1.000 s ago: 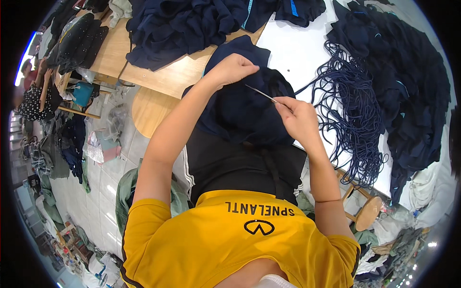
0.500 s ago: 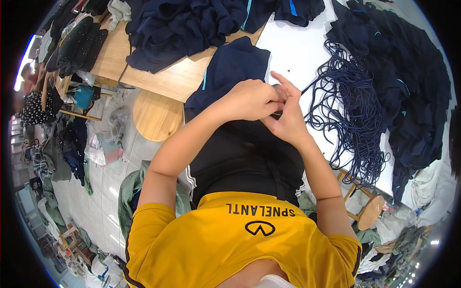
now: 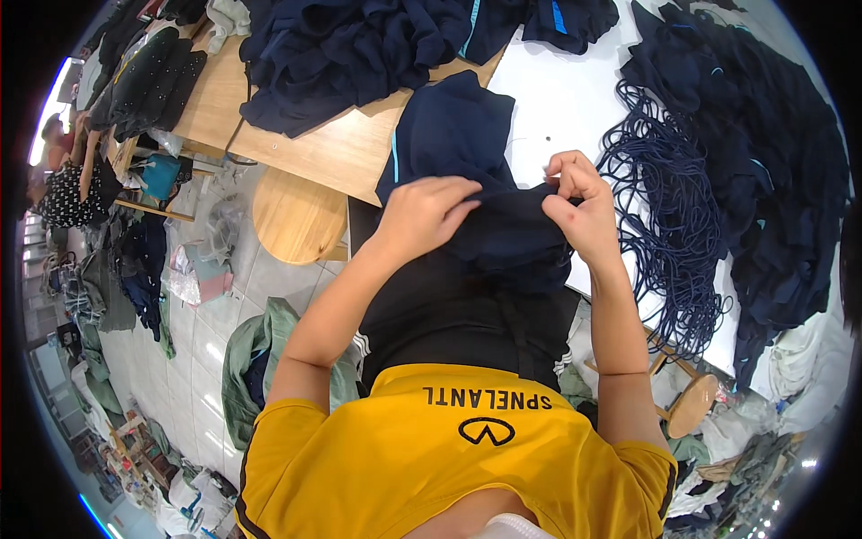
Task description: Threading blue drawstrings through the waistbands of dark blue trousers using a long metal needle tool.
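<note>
A dark navy cloth piece [image 3: 453,126] with a light blue strip along its left side lies over the table's edge and down onto my lap. My left hand [image 3: 422,220] pinches its upper fold between thumb and fingers. A little to the right, my right hand [image 3: 585,211] is closed on the same cloth, thumb against curled fingers. The stretch of fabric between the two hands hangs over my black trousers. Something tiny may be at my right fingertips, too small to make out.
A big navy fabric heap [image 3: 350,63] covers the wooden table [image 3: 305,148]. On the white tabletop [image 3: 557,99] at right lie tangled navy cords [image 3: 664,225] beside more navy garments [image 3: 772,180]. A round wooden stool [image 3: 301,216] stands left. Another person [image 3: 76,184] is at far left.
My hands were together with fingers meeting; now they are apart, the left lower left and the right farther right. The navy cloth is drawn up between them over my lap.
</note>
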Available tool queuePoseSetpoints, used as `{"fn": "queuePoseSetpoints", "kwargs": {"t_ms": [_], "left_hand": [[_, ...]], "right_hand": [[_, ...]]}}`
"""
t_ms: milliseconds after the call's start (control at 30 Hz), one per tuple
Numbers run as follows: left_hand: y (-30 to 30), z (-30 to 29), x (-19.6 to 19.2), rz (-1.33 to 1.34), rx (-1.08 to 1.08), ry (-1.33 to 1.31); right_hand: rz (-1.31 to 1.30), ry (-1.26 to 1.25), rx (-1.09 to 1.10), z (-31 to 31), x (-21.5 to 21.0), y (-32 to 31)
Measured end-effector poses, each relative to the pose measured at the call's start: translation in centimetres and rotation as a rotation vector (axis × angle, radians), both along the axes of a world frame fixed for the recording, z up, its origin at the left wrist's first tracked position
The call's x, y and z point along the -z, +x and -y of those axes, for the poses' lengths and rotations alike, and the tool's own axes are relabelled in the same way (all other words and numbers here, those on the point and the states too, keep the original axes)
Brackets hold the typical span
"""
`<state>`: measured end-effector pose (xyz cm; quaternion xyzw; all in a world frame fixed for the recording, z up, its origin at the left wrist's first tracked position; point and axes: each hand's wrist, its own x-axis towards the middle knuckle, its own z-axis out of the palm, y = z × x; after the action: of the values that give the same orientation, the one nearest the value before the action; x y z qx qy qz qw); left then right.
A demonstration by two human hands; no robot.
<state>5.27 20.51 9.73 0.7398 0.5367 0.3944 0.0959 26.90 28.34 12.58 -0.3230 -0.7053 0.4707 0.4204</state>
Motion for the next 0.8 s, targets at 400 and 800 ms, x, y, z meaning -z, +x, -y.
{"fn": "queuePoseSetpoints", "kwargs": {"t_ms": [400, 800], "left_hand": [[3.4, 2.9, -2.2, 0.188, 0.177, -0.239], [-6.4, -0.1, -5.3, -0.422, 0.173, 0.127]], "right_hand": [[0.167, 0.041, -0.059, 3.9, -1.7, -3.4], [0.281, -0.174, -0.239, 1.7, -3.4, 0.8]]}}
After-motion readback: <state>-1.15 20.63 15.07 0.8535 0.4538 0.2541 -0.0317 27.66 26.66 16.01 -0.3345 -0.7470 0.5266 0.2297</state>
